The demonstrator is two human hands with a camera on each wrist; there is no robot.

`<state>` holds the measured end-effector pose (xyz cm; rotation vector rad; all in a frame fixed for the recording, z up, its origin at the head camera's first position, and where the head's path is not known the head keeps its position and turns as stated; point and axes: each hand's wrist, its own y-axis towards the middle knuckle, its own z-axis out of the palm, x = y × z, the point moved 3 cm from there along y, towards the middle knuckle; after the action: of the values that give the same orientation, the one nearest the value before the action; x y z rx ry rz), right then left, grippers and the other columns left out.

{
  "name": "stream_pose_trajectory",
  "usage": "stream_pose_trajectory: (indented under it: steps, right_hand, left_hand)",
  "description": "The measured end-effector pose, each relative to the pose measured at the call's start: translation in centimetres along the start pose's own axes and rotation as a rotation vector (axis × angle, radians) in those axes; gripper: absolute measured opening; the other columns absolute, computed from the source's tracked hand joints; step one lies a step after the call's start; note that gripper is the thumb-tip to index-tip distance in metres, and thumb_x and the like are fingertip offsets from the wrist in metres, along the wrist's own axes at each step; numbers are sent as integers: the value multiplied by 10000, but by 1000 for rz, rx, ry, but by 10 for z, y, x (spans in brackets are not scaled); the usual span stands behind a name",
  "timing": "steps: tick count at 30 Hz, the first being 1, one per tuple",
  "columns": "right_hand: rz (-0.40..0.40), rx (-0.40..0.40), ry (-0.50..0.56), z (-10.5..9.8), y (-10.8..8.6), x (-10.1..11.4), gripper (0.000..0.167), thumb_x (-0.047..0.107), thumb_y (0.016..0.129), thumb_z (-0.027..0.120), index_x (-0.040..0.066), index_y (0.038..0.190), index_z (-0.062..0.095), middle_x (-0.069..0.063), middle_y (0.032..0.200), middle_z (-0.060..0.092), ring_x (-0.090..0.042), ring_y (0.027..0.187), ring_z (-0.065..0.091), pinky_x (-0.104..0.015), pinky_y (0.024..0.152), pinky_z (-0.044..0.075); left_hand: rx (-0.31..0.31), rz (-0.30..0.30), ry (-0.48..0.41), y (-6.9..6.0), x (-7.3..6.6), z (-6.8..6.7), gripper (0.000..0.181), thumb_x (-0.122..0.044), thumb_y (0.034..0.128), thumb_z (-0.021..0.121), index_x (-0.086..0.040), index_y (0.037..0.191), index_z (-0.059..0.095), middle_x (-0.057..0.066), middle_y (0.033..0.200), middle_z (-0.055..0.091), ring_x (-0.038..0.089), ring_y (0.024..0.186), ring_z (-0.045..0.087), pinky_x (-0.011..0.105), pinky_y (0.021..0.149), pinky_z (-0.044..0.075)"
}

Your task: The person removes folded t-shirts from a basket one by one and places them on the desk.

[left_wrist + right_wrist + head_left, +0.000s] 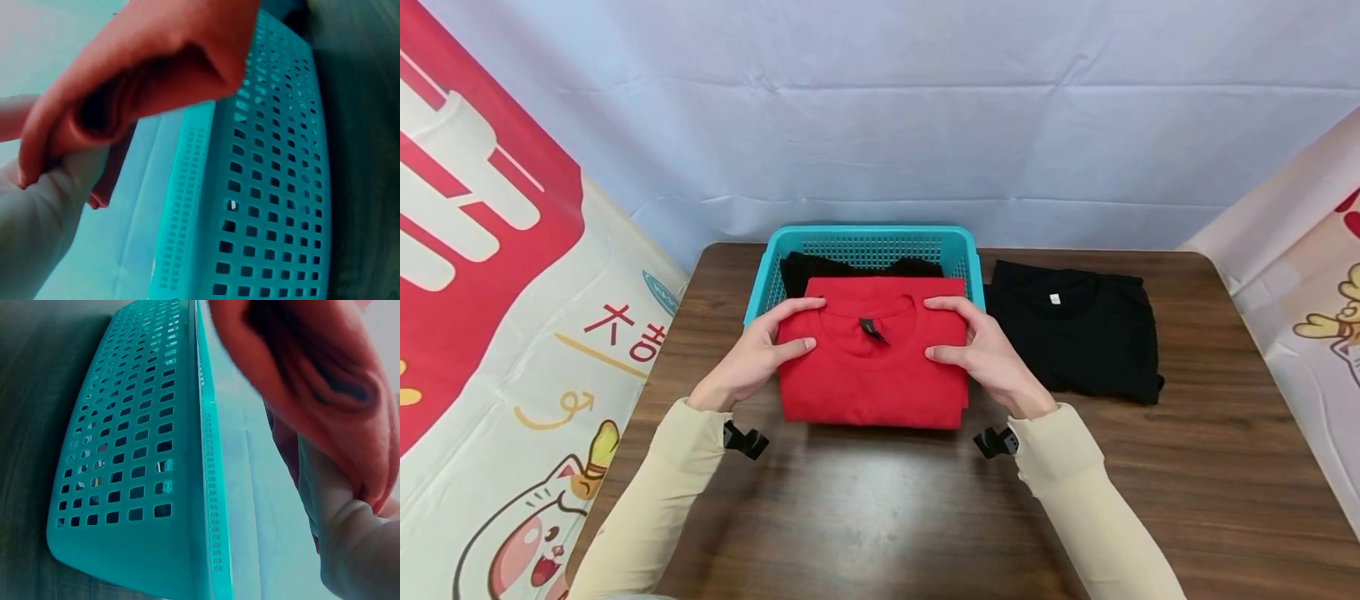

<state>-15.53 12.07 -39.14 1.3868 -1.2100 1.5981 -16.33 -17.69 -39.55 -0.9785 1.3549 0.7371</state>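
A folded red T-shirt [872, 383] with a dark neck label is held between both hands, its far part over the near side of a turquoise plastic basket [868, 231]. My left hand [767, 350] grips its left edge, thumb on top and other fingers partly hidden beneath. On the opposite edge, my right hand [973, 346] grips it the same way. Both wrist views show the red cloth [169, 56] raised above the basket's perforated side [125, 425]. Dark fabric [808, 267] lies inside the basket, mostly covered by the shirt.
A folded black T-shirt [1090, 333] with a white label lies right of the basket on the brown wooden table [865, 517]. A pale cloth backdrop [880, 150] hangs behind the table's far edge. Printed sheets hang at both sides.
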Motion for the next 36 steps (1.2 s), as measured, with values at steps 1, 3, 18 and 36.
stream_pose_trajectory:
  steps: [1,3,18,36]
  right_hand:
    - [-3,2,-6,0,-1,0,589,13,837,682,181,1359,466,-88,1315,487,-281,1142,544,-354,805,572]
    - [-4,12,-11,1,-3,0,587,11,838,683,179,1357,467,-93,1312,494,-284,1135,552,-357,806,573]
    - [-1,86,-42,5,-21,-7,548,29,840,704,140,1326,477,-142,1277,536,-275,1083,610,-381,807,581]
    - [-54,184,-111,9,-31,-28,498,66,845,715,127,1288,498,-169,1213,572,-258,990,652,-336,797,581]
  left_hand:
    - [5,12,8,-1,0,0,560,-61,933,600,-189,1446,417,80,1390,436,260,1182,520,339,834,570]
    - [13,28,19,-4,2,0,577,-57,929,605,-195,1452,407,79,1398,425,264,1198,502,348,835,571]
    - [28,48,109,-27,-1,4,570,-64,901,648,-214,1414,448,60,1348,473,281,1158,536,374,831,573]
    - [121,51,19,-42,27,2,438,-35,907,630,-70,1330,521,107,1230,560,241,1010,653,393,806,583]
